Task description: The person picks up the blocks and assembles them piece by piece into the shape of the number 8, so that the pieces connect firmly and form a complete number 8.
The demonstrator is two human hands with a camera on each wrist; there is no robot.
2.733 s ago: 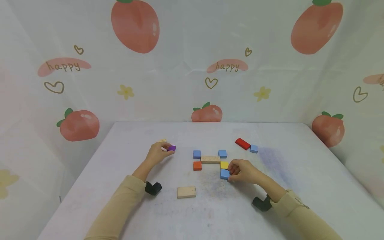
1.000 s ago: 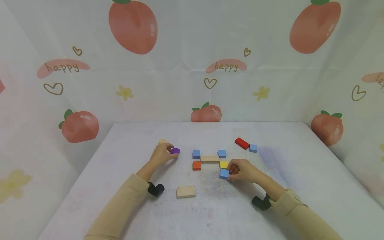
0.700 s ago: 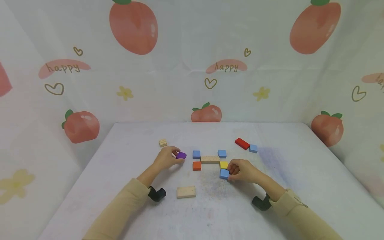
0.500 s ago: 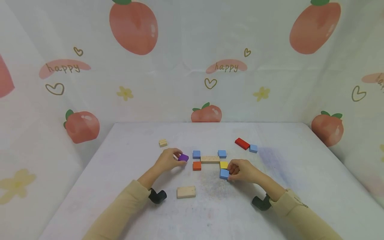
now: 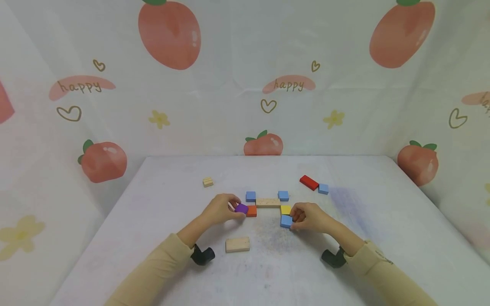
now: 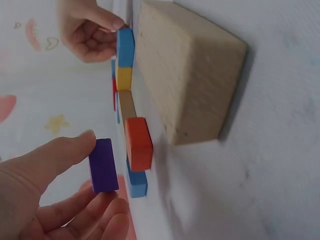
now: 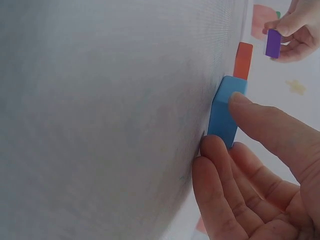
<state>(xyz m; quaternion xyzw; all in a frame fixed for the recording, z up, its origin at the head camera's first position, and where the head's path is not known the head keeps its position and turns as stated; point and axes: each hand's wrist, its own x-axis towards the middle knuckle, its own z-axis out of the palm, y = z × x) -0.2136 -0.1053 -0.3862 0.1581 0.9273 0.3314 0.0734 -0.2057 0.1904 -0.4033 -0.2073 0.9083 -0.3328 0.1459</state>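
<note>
In the head view, the left hand (image 5: pixel 222 209) pinches a purple block (image 5: pixel 241 208) between thumb and fingers, close by the left side of an orange block (image 5: pixel 251 211). The right hand (image 5: pixel 311 217) grips a blue block (image 5: pixel 286 221), which sits on the table (image 5: pixel 291 278) directly on the near side of a yellow block (image 5: pixel 286 210). A wooden bar (image 5: pixel 268 203) lies between the orange and yellow blocks, toward their far corners; a wooden plank (image 5: pixel 237 244) lies nearer the person. In the left wrist view, the purple block is held clear of the table, thumb at one end and fingers at the other, while the blue block touches the yellow one. In the right wrist view, thumb and fingertips touch the blue block, and the purple block is raised beyond the orange one.
</note>
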